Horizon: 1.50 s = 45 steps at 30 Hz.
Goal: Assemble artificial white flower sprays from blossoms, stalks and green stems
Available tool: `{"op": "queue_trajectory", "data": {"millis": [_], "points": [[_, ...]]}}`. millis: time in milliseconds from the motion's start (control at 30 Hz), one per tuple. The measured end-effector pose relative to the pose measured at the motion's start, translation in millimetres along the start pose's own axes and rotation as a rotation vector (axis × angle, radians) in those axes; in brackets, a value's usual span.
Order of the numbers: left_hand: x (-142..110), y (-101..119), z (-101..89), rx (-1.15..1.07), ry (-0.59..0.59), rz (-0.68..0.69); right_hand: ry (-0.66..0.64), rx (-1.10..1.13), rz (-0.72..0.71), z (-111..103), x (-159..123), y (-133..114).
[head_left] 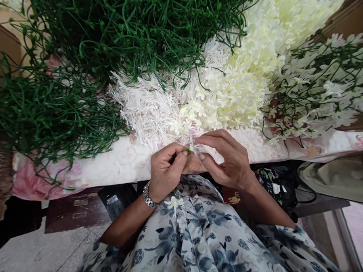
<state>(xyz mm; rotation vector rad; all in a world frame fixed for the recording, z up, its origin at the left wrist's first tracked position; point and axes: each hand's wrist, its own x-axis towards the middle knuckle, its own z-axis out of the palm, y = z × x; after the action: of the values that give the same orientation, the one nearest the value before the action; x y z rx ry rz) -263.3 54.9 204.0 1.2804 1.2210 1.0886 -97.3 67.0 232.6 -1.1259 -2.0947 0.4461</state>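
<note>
The scene is evenly and softly lit, as by diffuse daylight, with no hard shadows on the table. The pale cream blossoms [250, 70] at far right are the brightest part and lose petal detail to near overexposure. The dark green stems [112, 31] at far left hold tone but merge into a dense mass. Under the table edge the space falls into deep shadow. The wide lens bends the tablecloth edge [111, 166] into a curve and stretches the corners. The centre is sharp; the margins are slightly soft.
</note>
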Motion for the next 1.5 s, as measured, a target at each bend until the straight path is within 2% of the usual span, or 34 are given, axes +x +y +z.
{"op": "queue_trajectory", "data": {"millis": [200, 467, 800, 933, 1267, 1500], "points": [[1.7, 3.1, -1.5, 0.041, -0.031, 0.069, -0.028, 0.019, -0.02, -5.3, 3.6, 1.0], [4.0, 5.5, -1.6, 0.093, -0.104, 0.065, -0.122, -0.088, -0.129, -6.3, 4.5, 6.8], [5.7, 5.3, -1.3, 0.137, -0.144, 0.04, -0.237, 0.067, -0.003, -4.1, 6.6, 8.9], [5.8, 3.7, -0.9, 0.167, -0.152, 0.071, -0.273, 0.075, 0.003, -2.8, 5.1, 12.6], [5.5, 7.6, 1.4, 0.278, -0.141, 0.156, -0.235, 0.128, 0.017, 2.5, 2.3, 11.9], [5.5, 6.1, 0.9, 0.345, -0.137, 0.189, -0.229, 0.08, 0.0, 6.7, -1.0, 13.7]]}}
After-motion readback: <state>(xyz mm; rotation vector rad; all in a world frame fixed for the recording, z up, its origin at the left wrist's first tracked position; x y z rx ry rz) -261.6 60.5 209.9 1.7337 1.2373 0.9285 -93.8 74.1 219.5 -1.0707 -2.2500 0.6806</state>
